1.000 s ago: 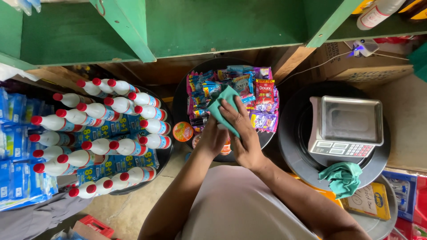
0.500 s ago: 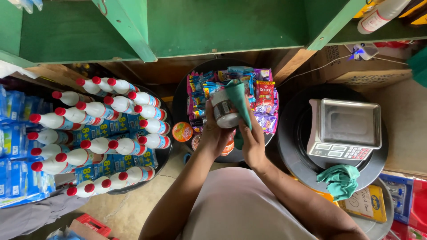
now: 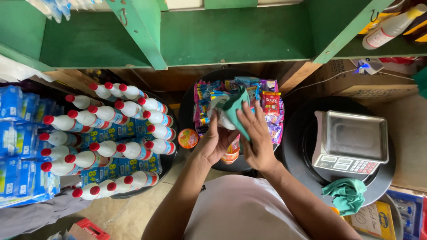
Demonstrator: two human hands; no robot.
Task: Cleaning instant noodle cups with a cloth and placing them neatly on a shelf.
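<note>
A: While the person stood over the stock, what filled the frame?

B: A green shelf unit (image 3: 231, 40) ran across the whole top of the frame. Below it, at the left, a big cluster of white bottles with red caps (image 3: 111, 138) lay on their sides, and blue packets (image 3: 20, 146) were stacked at the far left edge.

A: And to the right?

B: A round black stand (image 3: 296, 146) sat at the right, bearing a grey weighing scale (image 3: 351, 142) with a steel pan. A crumpled green rag (image 3: 347, 193) lay at the stand's lower edge, just below the scale. A white spray bottle (image 3: 391, 26) lay on the shelf in the upper right corner.

A: Where were the hands?

B: Near the centre, above a dark round tray of colourful snack sachets (image 3: 269, 104). The left hand (image 3: 213, 142) was curled around the lower part of a white container (image 3: 219, 113), holding it up. The right hand (image 3: 254, 133) pressed a teal cloth (image 3: 235, 111) against that container, fingers spread flat over the cloth.

A: So both were occupied?

B: Yes, one gripping the container, the other holding the cloth on its side. The container sat just left of centre, over the sachets.

A: Anything smaller?

B: An orange-lidded cup (image 3: 188, 138) sat just left of the left hand, between the bottles and the tray
</note>
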